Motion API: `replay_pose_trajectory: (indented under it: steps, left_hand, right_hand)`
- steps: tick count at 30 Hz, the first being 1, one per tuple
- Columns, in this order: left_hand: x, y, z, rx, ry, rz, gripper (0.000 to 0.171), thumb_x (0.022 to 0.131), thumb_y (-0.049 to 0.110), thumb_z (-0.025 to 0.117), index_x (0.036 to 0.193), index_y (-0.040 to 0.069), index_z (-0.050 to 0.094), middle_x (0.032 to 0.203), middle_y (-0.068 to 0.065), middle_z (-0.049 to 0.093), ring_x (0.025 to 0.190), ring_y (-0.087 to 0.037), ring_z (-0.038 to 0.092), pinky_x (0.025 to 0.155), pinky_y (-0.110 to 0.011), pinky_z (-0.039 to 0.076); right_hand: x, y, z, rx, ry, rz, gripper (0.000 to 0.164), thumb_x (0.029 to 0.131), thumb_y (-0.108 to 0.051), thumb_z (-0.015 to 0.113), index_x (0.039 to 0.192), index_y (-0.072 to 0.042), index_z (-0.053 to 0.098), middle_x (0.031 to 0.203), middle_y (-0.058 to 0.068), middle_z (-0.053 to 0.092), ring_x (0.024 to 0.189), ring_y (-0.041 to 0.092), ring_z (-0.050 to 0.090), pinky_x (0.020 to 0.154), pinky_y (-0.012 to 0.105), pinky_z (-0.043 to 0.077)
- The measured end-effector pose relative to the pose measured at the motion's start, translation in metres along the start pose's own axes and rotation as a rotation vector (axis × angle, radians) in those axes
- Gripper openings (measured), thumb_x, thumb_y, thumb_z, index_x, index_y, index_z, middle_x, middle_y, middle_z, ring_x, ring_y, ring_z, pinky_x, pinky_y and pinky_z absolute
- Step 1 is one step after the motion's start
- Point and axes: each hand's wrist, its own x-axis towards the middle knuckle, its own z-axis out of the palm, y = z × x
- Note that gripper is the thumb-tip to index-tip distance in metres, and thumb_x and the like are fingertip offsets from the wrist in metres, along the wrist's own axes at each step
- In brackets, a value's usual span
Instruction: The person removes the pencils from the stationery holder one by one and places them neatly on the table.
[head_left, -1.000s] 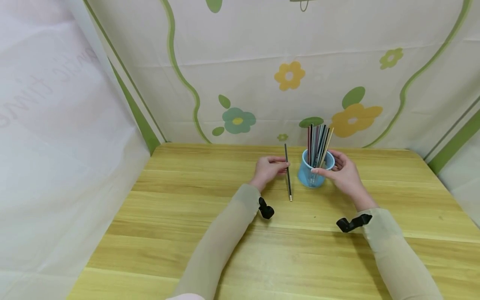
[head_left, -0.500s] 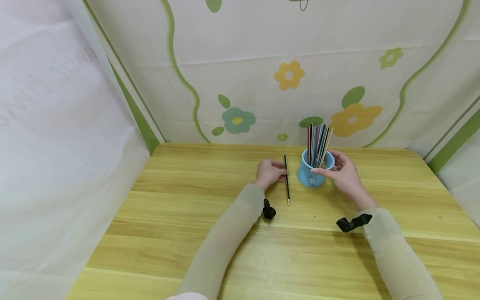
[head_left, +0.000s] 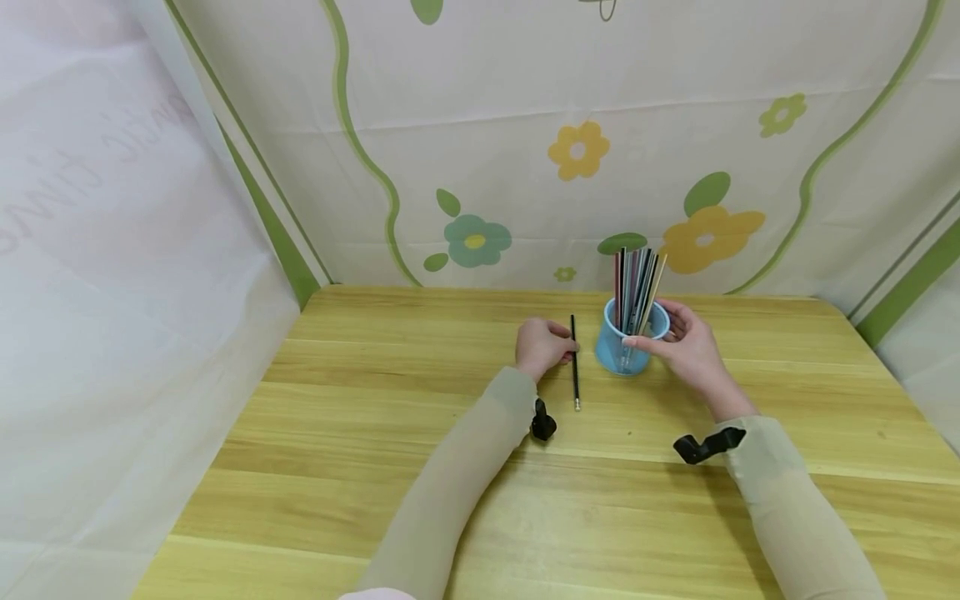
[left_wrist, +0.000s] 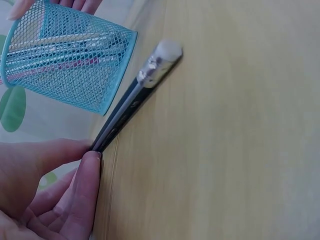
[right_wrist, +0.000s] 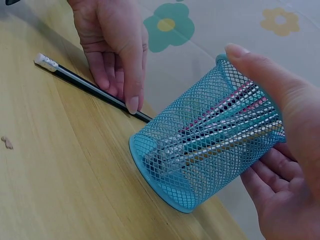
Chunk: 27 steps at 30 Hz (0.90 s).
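A black pencil [head_left: 575,375] with a white eraser in a silver ferrule lies along the table, left of the cup. My left hand [head_left: 542,347] pinches it near its middle between thumb and forefinger; the left wrist view shows the eraser end of the pencil [left_wrist: 122,107] pointing away from the fingers. My right hand [head_left: 690,346] holds the blue mesh pencil cup [head_left: 617,354] by its rim and side, thumb at the front and fingers behind. Several pencils [head_left: 637,287] of different colours stand in the cup, leaning to the right.
The wooden table [head_left: 360,417] runs back to a white cloth [head_left: 480,83] printed with flowers. Black wrist cameras are strapped on both sleeves. A small brown speck [right_wrist: 7,142] lies on the table in the right wrist view.
My left hand has brought the pencil down and a little nearer to me, onto the table. The right hand and the cup have stayed in place.
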Motion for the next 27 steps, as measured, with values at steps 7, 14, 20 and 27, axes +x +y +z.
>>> replay_pose_trajectory:
  steps: [7, 14, 20, 27]
  left_hand:
    - [0.0011, -0.0008, 0.0018, 0.005, 0.014, -0.013, 0.018, 0.083, 0.005, 0.085, 0.098, 0.003, 0.077, 0.068, -0.002, 0.069, 0.056, -0.015, 0.069, 0.054, -0.026, 0.059]
    - [-0.0013, -0.0012, 0.0011, 0.045, 0.031, 0.011, 0.018, 0.083, 0.011, 0.087, 0.095, 0.006, 0.075, 0.065, -0.003, 0.07, 0.056, -0.016, 0.069, 0.055, -0.027, 0.058]
    - [-0.0046, 0.0001, -0.0008, 0.006, 0.026, 0.014, 0.02, 0.082, 0.011, 0.088, 0.096, 0.005, 0.076, 0.067, -0.006, 0.071, 0.058, -0.018, 0.07, 0.056, -0.028, 0.06]
    - [-0.0055, 0.002, -0.0076, -0.039, 0.028, 0.036, 0.024, 0.082, 0.015, 0.088, 0.102, 0.005, 0.078, 0.075, -0.005, 0.073, 0.07, -0.023, 0.073, 0.064, -0.031, 0.061]
  right_hand:
    - [0.0011, 0.002, -0.0007, 0.0, -0.003, -0.001, 0.089, 0.087, -0.023, 0.085, 0.156, -0.002, 0.033, 0.147, 0.021, 0.047, 0.135, 0.037, 0.046, 0.094, 0.008, 0.044]
    - [0.0028, 0.0049, -0.0017, -0.006, -0.009, 0.004, 0.089, 0.087, -0.023, 0.085, 0.156, -0.002, 0.033, 0.148, 0.021, 0.046, 0.135, 0.038, 0.045, 0.095, 0.008, 0.044]
    - [0.0026, 0.0035, -0.0016, 0.002, -0.012, -0.004, 0.088, 0.087, -0.022, 0.085, 0.156, -0.002, 0.033, 0.148, 0.022, 0.046, 0.135, 0.039, 0.045, 0.095, 0.009, 0.044]
    - [0.002, 0.0037, -0.0023, 0.003, -0.012, -0.001, 0.089, 0.087, -0.022, 0.085, 0.156, -0.001, 0.033, 0.149, 0.022, 0.046, 0.136, 0.039, 0.045, 0.096, 0.009, 0.043]
